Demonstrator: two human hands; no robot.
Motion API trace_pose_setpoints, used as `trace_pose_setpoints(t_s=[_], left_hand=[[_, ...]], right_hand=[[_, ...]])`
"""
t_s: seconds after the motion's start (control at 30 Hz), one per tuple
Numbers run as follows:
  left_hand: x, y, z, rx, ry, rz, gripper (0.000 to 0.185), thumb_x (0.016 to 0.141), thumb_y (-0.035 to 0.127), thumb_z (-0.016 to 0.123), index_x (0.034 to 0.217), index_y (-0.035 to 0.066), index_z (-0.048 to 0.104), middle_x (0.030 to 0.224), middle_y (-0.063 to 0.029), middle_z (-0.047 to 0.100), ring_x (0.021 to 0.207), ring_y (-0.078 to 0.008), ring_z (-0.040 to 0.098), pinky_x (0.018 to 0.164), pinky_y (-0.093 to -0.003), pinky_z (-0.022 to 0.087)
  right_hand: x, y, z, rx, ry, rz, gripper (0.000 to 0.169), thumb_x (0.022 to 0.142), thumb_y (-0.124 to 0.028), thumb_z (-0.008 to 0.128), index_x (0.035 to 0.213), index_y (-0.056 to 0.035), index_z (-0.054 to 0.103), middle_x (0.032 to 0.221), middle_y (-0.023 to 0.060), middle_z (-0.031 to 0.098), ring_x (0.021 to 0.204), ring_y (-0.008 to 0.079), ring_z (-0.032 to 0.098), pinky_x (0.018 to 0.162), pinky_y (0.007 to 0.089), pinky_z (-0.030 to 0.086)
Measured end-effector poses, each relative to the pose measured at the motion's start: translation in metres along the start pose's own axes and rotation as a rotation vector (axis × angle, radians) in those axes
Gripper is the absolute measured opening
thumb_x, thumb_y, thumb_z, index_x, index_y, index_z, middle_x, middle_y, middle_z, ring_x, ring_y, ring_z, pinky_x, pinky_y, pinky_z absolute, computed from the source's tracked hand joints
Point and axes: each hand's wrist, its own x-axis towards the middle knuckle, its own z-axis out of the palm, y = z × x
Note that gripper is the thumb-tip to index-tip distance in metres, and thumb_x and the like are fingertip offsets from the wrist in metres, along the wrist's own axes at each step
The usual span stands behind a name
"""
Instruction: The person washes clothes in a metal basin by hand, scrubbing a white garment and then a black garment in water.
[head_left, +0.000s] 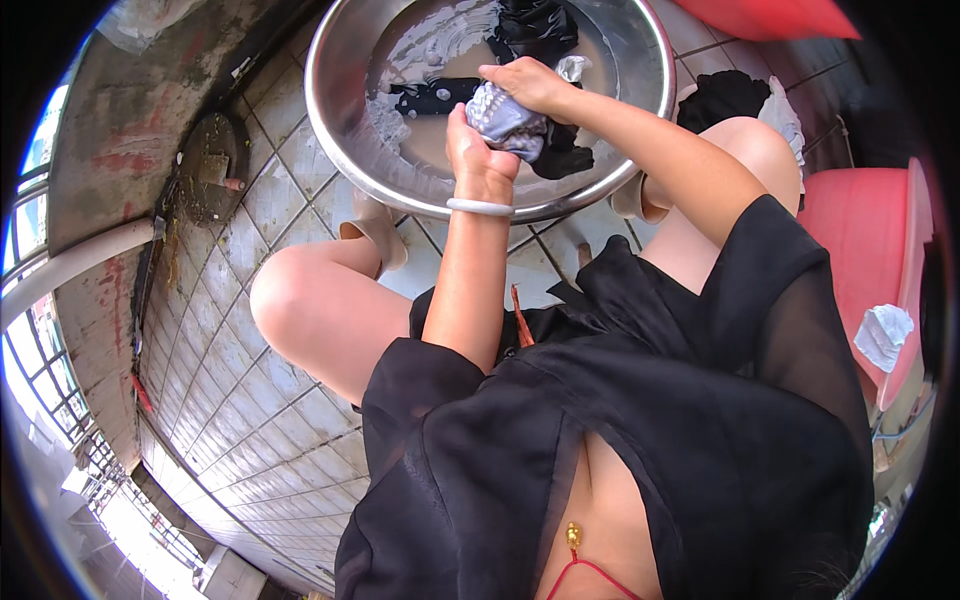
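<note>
A bunched grey-blue patterned cloth (504, 124) is gripped between my two hands above a wide stainless-steel basin (337, 150). My left hand (476, 150), with a pale bangle on the wrist, holds its near left side. From the upper right my right hand (534, 86) closes over it. Cloudy, sudsy water (431, 139) fills the bottom of the basin. Black garments (534, 30) lie soaked in it, one piece with light spots (435, 96) to the left. More dark fabric (562, 157) hangs just below the held cloth. A small white cloth (573, 67) shows beside my right hand.
The basin stands on a tiled floor (277, 187) between my feet. Black clothing (720, 97) and a white cloth (784, 116) lie to the right. A pink plastic tub (855, 232) stands beyond my right knee. At left are a round dark lid-like object (214, 169) and a pale pipe (90, 259).
</note>
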Motion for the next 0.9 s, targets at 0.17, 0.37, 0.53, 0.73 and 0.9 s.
trace_pose_setpoints(t_s=[0.17, 0.37, 0.53, 0.73, 0.9], left_hand=[[0.060, 0.020, -0.076, -0.077, 0.260, 0.162, 0.032, 0.092, 0.025, 0.034, 0.106, 0.001, 0.049, 0.107, -0.0148, 0.055, 0.099, -0.0302, 0.053, 0.087, -0.0487, 0.041], [0.049, 0.041, -0.100, 0.081, 0.460, 0.144, 0.036, 0.086, 0.031, 0.049, 0.116, 0.013, 0.040, 0.122, -0.0130, 0.040, 0.104, -0.0269, 0.047, 0.087, -0.0407, 0.038], [0.048, 0.044, -0.105, 0.024, 0.472, 0.115, 0.034, 0.087, 0.027, 0.047, 0.115, 0.011, 0.039, 0.122, -0.0143, 0.041, 0.107, -0.0280, 0.047, 0.087, -0.0410, 0.038], [0.046, 0.050, -0.118, -0.090, 0.437, 0.065, 0.025, 0.086, 0.022, 0.046, 0.107, 0.010, 0.043, 0.112, -0.0119, 0.049, 0.103, -0.0272, 0.050, 0.083, -0.0380, 0.040], [0.058, 0.042, -0.118, -0.038, 0.435, 0.027, 0.028, 0.085, 0.025, 0.048, 0.109, 0.010, 0.046, 0.118, -0.0132, 0.046, 0.112, -0.0282, 0.043, 0.090, -0.0417, 0.035]], right_hand=[[-0.016, 0.001, 0.008, 0.130, -0.093, 0.412, 0.049, 0.088, -0.042, 0.049, 0.102, 0.0037, 0.060, 0.098, 0.0119, 0.062, 0.087, 0.0171, 0.056, 0.080, 0.0303, 0.041], [0.037, 0.105, -0.035, 0.127, 0.105, 0.385, 0.045, 0.085, -0.036, 0.055, 0.102, 0.0059, 0.057, 0.102, 0.0121, 0.060, 0.088, 0.0190, 0.056, 0.079, 0.0309, 0.043], [0.066, 0.160, 0.010, -0.762, 0.233, 0.233, 0.025, 0.079, -0.015, 0.050, 0.100, -0.0010, 0.051, 0.099, 0.0243, 0.060, 0.094, 0.0390, 0.058, 0.084, 0.0454, 0.043], [0.024, 0.191, 0.079, -1.191, -0.515, -0.256, 0.016, 0.079, -0.009, 0.048, 0.092, -0.0075, 0.056, 0.092, 0.0112, 0.061, 0.098, 0.0273, 0.056, 0.080, 0.0394, 0.041], [0.030, 0.202, 0.056, -1.001, -0.024, 0.348, 0.022, 0.078, -0.016, 0.051, 0.095, -0.0054, 0.059, 0.096, 0.0143, 0.062, 0.097, 0.0289, 0.057, 0.081, 0.0426, 0.041]])
